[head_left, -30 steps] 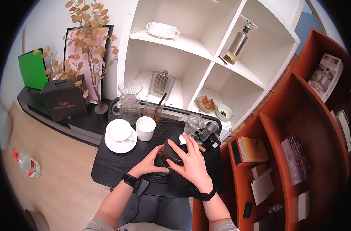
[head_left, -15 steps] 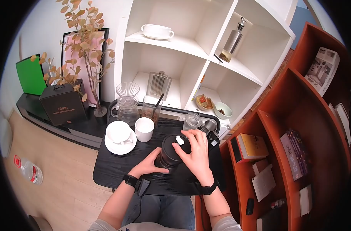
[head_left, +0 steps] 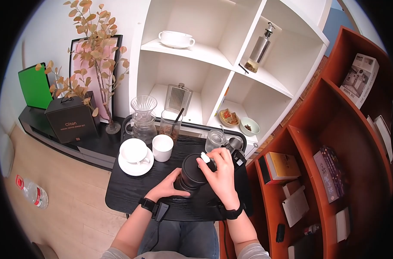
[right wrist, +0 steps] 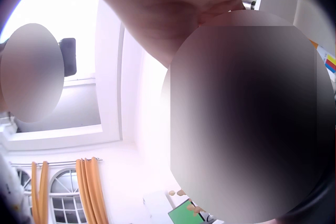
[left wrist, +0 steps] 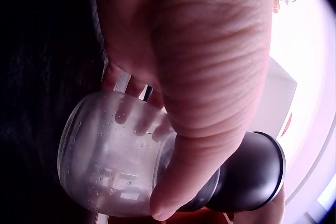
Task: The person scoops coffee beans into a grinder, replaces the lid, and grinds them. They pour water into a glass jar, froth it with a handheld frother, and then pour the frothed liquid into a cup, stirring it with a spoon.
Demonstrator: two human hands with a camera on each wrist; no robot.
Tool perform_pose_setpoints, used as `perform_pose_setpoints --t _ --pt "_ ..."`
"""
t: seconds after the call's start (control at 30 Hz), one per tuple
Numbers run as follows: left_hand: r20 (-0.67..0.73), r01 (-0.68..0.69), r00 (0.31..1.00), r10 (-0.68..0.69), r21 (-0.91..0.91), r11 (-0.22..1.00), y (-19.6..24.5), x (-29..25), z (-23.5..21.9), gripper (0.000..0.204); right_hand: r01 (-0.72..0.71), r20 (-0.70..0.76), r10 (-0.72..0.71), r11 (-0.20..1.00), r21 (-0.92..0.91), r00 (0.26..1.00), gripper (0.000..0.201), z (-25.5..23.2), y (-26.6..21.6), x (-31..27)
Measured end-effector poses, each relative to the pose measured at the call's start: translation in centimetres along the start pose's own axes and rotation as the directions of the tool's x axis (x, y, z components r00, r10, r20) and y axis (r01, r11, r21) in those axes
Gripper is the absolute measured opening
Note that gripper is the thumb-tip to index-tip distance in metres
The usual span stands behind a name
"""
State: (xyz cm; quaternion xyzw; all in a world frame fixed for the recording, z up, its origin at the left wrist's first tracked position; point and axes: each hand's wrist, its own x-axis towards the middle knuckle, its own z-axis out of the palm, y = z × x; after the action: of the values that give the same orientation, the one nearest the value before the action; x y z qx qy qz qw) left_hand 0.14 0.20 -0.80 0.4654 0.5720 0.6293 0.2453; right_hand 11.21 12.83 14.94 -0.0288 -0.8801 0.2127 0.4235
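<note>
A manual coffee grinder with a black top stands on the black table near its front. My left hand grips it low from the left. In the left wrist view its clear glass jar shows water drops, with my thumb on the near side and fingers behind. My right hand is over the grinder's top, thumb and fingers pinching a small white piece there. The right wrist view is mostly blurred out, so that hand's fingertips are hidden in it.
Behind stand a white mug, a cup on a saucer, a glass dripper, a tall glass with a dark stick, a glass jug and a metal pitcher. A raised rail edges the table's back.
My right hand has gone from lying spread over the grinder's top to pinching the white piece. My left hand keeps its hold; the white piece has shifted slightly.
</note>
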Motion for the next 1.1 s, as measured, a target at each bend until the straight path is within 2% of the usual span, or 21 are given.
perform_pose_setpoints --t 0.17,0.27,0.33,0.37,0.47,0.53,0.63,0.8,0.9,1.03,1.1 --pt "-0.001 0.004 1.000 -0.004 0.008 1.000 0.6 -0.1 0.0 0.080 -0.011 -0.093 0.011 1.000 0.003 0.996 0.020 -2.2 0.3 0.7" --pt "0.003 0.007 1.000 -0.007 0.031 0.999 0.9 -0.1 0.0 0.080 -0.096 -0.157 0.085 0.994 -0.060 0.984 0.019 -4.7 2.0 0.4" --pt "0.003 0.004 1.000 -0.004 0.030 1.000 0.9 -0.1 0.0 0.079 -0.235 -0.138 0.217 0.963 -0.130 0.966 0.017 -6.2 3.7 -0.5" --pt "0.010 0.008 1.000 -0.008 0.026 1.000 0.9 0.0 0.0 0.079 -0.319 -0.085 0.309 0.938 -0.138 0.947 0.017 -6.9 4.6 -1.1" --pt "0.011 0.010 1.000 -0.010 -0.033 0.999 1.2 0.1 0.0 0.080 -0.408 -0.015 0.409 0.905 -0.125 0.912 0.019 -7.6 8.6 -4.1" --pt "0.017 0.017 1.000 -0.017 0.026 1.000 1.3 0.1 0.0 0.080 -0.447 0.046 0.451 0.891 -0.078 0.892 0.020 -7.1 11.4 -6.5" --pt "0.018 0.013 1.000 -0.014 0.019 1.000 0.8 0.0 0.0 0.081 -0.515 0.176 0.524 0.852 -0.097 0.834 0.020 -6.5 14.4 -9.8" --pt "0.022 0.041 0.999 -0.040 -0.032 0.999 1.8 0.0 0.1 0.084 -0.527 0.269 0.553 0.833 -0.167 0.788 0.020 -5.5 15.6 -12.3" --pt "0.031 0.054 0.998 -0.054 0.014 0.998 2.0 0.0 0.1 0.086 -0.501 0.328 0.530 0.848 -0.175 0.782 0.021 -5.1 15.4 -12.5" --pt "0.028 0.056 0.998 -0.057 0.041 0.998 2.2 0.0 0.0 0.088 -0.463 0.325 0.503 0.864 -0.197 0.801 0.023 -5.0 15.0 -12.6" --pt "0.029 0.062 0.998 -0.063 0.028 0.998 2.2 0.0 0.0 0.089 -0.457 0.372 0.524 0.851 -0.257 0.766 0.030 -5.3 14.7 -12.5"
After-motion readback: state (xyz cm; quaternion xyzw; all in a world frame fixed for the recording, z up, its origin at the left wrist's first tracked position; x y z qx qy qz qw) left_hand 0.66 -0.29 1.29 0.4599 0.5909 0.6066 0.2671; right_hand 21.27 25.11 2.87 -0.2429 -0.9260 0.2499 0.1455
